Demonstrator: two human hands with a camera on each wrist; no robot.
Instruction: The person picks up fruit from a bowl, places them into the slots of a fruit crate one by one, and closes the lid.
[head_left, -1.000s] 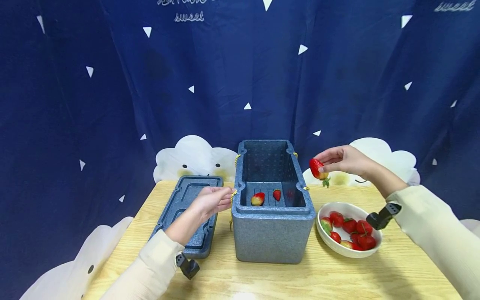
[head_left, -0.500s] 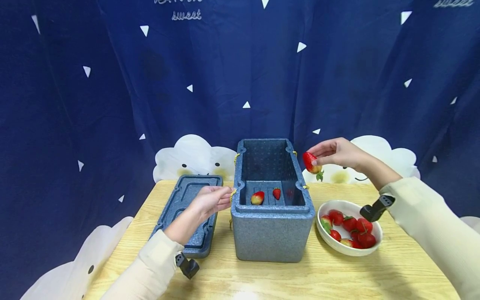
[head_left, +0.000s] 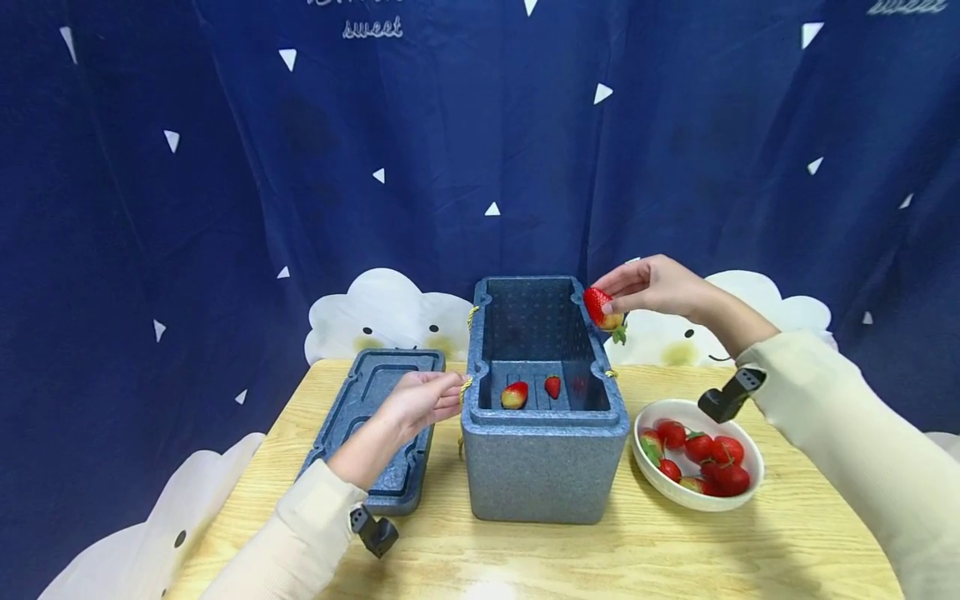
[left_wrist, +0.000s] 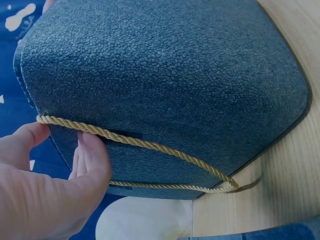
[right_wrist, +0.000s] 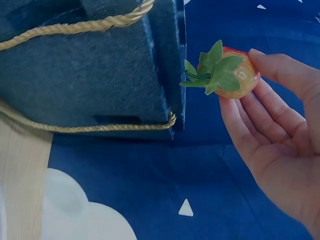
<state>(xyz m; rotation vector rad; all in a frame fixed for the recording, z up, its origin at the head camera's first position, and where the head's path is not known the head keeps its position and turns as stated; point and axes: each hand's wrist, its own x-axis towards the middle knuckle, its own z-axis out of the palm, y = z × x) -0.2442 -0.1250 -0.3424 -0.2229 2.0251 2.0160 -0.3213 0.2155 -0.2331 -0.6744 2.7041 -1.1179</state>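
Note:
My right hand (head_left: 666, 287) pinches a red strawberry (head_left: 597, 305) between thumb and fingertips, above the right rim of a deep blue-grey foam box (head_left: 538, 475). In the right wrist view the strawberry's green leaves (right_wrist: 222, 72) point toward the box, its pale end showing. My left hand (head_left: 422, 403) touches the box's left side with fairly straight fingers, right at a gold rope (left_wrist: 165, 149) that loops along the wall. Two strawberries lie on the box floor: a larger red and yellow strawberry (head_left: 514, 395) and a smaller red strawberry (head_left: 552, 387).
Right of the box stands a white bowl (head_left: 654, 490) with several strawberries in it. The box's lid (head_left: 375, 387) lies on the wooden table (head_left: 517, 558) to the left, partly behind the left forearm. A dark blue curtain (head_left: 435, 150) hangs behind.
My right hand has moved left and upward with the strawberry, from over the table beside the box to its right rim. The left hand has stayed at the box's side.

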